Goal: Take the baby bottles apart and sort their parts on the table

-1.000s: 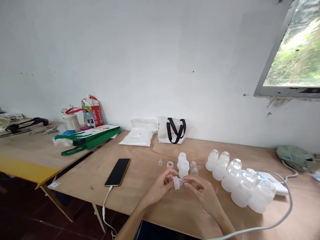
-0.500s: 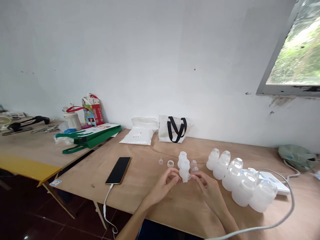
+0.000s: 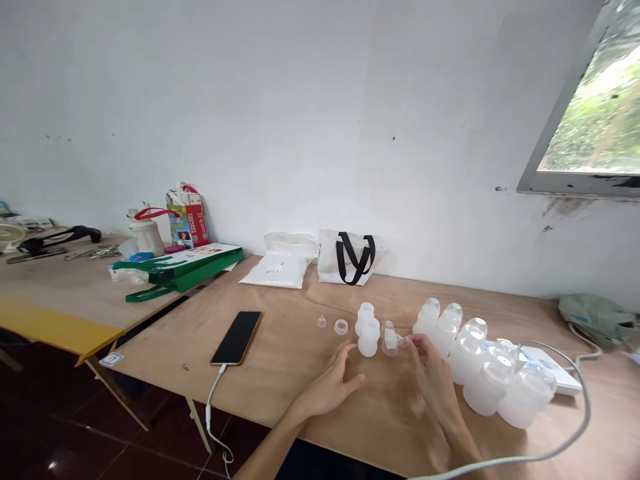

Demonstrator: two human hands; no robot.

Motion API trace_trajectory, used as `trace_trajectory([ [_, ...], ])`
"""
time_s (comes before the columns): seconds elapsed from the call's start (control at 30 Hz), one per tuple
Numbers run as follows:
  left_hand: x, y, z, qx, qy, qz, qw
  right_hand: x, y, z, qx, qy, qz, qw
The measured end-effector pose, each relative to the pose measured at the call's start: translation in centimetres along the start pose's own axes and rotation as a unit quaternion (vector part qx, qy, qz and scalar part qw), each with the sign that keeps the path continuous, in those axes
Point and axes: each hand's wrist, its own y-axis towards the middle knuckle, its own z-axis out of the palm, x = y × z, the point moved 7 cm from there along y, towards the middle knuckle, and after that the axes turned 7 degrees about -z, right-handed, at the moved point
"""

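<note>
My left hand (image 3: 334, 381) rests on the wooden table (image 3: 280, 373) with its fingers loosely spread and nothing in them, just in front of two white bottle bodies (image 3: 367, 330). My right hand (image 3: 434, 373) pinches a small clear cap (image 3: 391, 341) at its fingertips, right of those bodies. A second clear cap (image 3: 386, 327) stands just behind it. A clear teat (image 3: 321, 322) and a white ring (image 3: 341, 327) lie a little further left.
A row of several capped white bottles (image 3: 480, 363) runs along the right beside a white box (image 3: 547, 365) and a white cable (image 3: 575, 427). A black phone (image 3: 236, 337) charges at the left. White bags (image 3: 345, 257) sit by the wall; a green bag (image 3: 175, 267) lies on the neighbouring table.
Both hands held a small white piece together; it is gone from them now. My left hand has dropped flat to the table and my right hand has moved right, pinching a clear cap.
</note>
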Motion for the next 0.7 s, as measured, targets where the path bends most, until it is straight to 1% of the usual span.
trace_trajectory([
  [0.07, 0.1, 0.0, 0.1, -0.007, -0.004, 0.003, 1.0, 0.0, 0.0, 0.0, -0.007, 0.037, -0.002, 0.999],
  [0.17, 0.0, -0.2, 0.3, -0.02, -0.003, 0.009, 1.0, 0.0, 0.1, -0.2, -0.013, 0.094, 0.013, 0.995],
  [0.27, -0.7, -0.5, 0.5, -0.025, -0.004, 0.022, 0.999, 0.1, 0.2, -0.6, -0.027, 0.117, 0.019, 0.993],
  [0.37, -0.8, -0.5, 0.8, -0.035, -0.024, 0.013, 0.999, 0.5, 0.1, -1.0, -0.052, 0.08, 0.008, 0.995],
  [0.47, -0.1, 0.0, 1.1, -0.057, -0.045, -0.014, 0.997, 0.6, -0.3, -0.7, -0.062, 0.011, -0.005, 0.998],
  [0.53, 0.5, 0.5, 1.3, -0.074, -0.047, -0.009, 0.996, 0.7, -0.6, 0.0, -0.043, -0.023, -0.024, 0.999],
  [0.6, 0.8, 0.9, 1.4, -0.088, -0.049, 0.013, 0.995, 0.7, -0.7, 0.8, -0.017, -0.049, -0.047, 0.998],
  [0.7, 0.9, 1.3, 1.4, -0.1, -0.061, 0.045, 0.992, 0.9, -0.8, 1.9, 0.018, -0.059, -0.082, 0.995],
])
